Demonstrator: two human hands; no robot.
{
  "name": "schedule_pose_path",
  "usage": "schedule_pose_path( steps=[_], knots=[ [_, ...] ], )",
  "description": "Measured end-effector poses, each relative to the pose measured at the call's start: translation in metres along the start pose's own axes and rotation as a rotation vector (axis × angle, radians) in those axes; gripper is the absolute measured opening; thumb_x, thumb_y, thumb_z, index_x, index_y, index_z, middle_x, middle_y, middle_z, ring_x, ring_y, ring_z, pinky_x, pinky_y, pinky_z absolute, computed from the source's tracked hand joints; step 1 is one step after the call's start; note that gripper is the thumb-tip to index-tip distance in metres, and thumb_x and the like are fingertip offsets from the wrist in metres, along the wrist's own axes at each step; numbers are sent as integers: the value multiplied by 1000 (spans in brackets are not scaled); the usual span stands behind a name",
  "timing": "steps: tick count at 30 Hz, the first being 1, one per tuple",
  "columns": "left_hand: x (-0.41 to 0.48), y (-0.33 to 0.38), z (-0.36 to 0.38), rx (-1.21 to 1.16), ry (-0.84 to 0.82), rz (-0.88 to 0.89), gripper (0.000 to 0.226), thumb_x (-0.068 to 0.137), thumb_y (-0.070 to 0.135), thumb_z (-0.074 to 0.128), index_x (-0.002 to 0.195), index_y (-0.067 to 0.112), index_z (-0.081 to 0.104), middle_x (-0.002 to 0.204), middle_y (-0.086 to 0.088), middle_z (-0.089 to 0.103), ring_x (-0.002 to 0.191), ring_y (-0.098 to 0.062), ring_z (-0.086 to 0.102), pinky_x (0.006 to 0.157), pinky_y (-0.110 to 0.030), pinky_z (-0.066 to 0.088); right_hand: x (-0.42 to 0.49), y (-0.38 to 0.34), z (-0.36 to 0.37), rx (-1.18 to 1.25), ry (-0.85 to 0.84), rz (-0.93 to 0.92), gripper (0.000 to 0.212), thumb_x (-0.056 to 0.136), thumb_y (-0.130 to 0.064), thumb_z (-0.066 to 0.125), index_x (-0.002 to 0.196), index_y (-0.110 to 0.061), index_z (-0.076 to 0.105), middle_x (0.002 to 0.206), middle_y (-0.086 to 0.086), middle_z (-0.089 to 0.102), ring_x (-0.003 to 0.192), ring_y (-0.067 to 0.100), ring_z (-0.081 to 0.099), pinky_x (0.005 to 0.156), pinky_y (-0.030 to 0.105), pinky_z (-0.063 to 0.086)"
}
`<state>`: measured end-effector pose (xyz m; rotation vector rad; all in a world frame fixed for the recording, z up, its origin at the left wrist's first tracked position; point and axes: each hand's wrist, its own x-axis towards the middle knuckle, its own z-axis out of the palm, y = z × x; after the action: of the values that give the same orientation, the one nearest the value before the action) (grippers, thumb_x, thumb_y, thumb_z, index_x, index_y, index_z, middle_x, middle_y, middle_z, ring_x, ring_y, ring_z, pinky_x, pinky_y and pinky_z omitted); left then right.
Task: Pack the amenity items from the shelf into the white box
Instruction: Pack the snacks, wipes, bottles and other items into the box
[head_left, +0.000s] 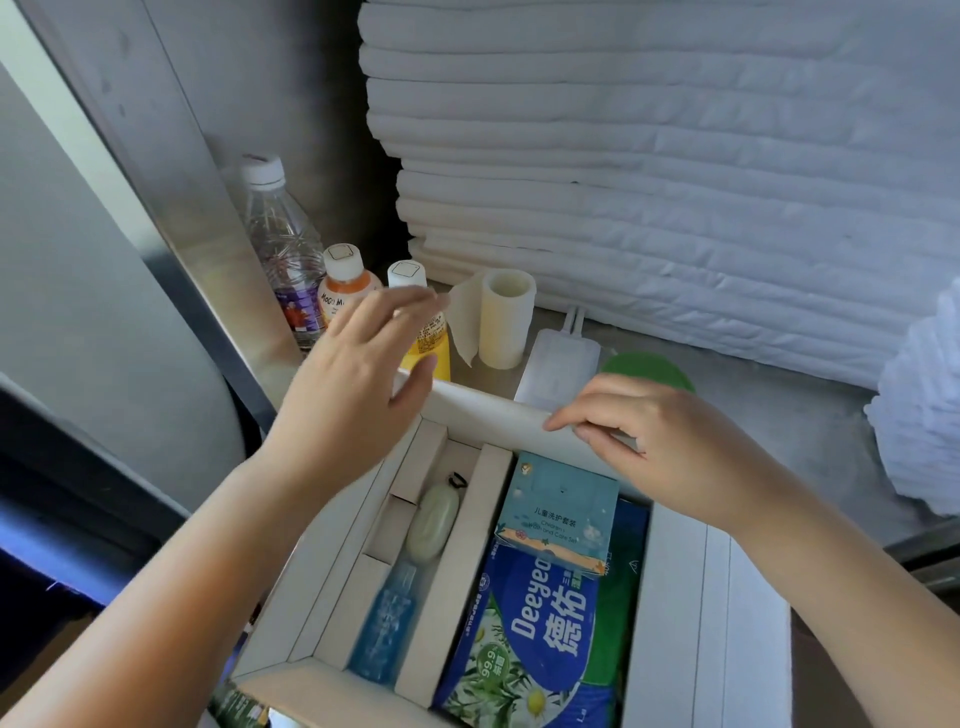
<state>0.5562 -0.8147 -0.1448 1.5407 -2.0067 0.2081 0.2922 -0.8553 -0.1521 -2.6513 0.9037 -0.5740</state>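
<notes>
- The step in hand looks like fetching the next bottle from the shelf. The left hand (358, 374) is stretched out over the far left corner of the white box (467, 410), fingers straight and spread, thumb apart, holding nothing.
- The yellow juice bottle (434, 345) stands upright just behind that hand, upper centre-left of the frame. Its white cap shows above the fingers and its body between fingers and thumb. Whether skin touches it I cannot tell, as the fingertips are blurred.
- To do this well, close round the body below the cap, lift straight up so the orange juice bottle (345, 283) and the water bottle (283, 244) to its left are not knocked, and clear the box's rim before coming in.
- The paper roll (506, 322), with its loose tail, stands just to the right of the yellow bottle; mind it on the way out.
- The right hand (660, 441) grips the box's far wall at centre right, fingers curled over the edge, which should steady the box.
- Room inside is tight. The wipes pack (535, 639) and the teal care set (561, 512) fill the right side. The narrow middle channel holds a pale green oval item (431, 525) and a blue bottle (384, 623). A bottle likely has to go in lying down.
</notes>
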Motion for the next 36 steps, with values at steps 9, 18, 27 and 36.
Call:
schedule_pose_path(
  steps=[9, 18, 27, 36],
  knots=[
    [37, -20, 3, 112, -42, -51, 39, 92, 13, 53, 130, 8, 51, 131, -7, 51, 119, -28, 46, 92, -40, 43, -1, 0, 0, -22, 3, -2, 23, 93, -23, 49, 106, -31, 67, 89, -15, 56, 70, 8, 56, 60, 29, 47],
    [44, -14, 10, 106, -37, -97, 38, 94, 7, 47, 132, 7, 50, 130, -11, 49, 104, -32, 56, 71, -37, 45, -2, 1, 1, -22, -2, 11, 24, 93, -24, 49, 107, -32, 66, 92, -16, 57, 74, 8, 58, 61, 29, 48],
    [52, -10, 4, 90, 6, -124, 37, 96, 5, 45, 132, 5, 50, 130, -15, 49, 109, -34, 52, 80, -39, 42, -1, 1, 0, -18, 2, 15, 25, 93, -24, 48, 108, -32, 67, 93, -16, 57, 76, 6, 57, 62, 28, 48],
    [59, 30, -56, -26, 309, -34, 35, 94, 16, 47, 128, 10, 55, 126, -7, 54, 108, -17, 51, 84, -20, 39, -1, -2, -2, -23, -30, 35, 26, 92, -29, 45, 108, -33, 66, 91, -18, 55, 74, 5, 54, 59, 29, 47]
  ],
)
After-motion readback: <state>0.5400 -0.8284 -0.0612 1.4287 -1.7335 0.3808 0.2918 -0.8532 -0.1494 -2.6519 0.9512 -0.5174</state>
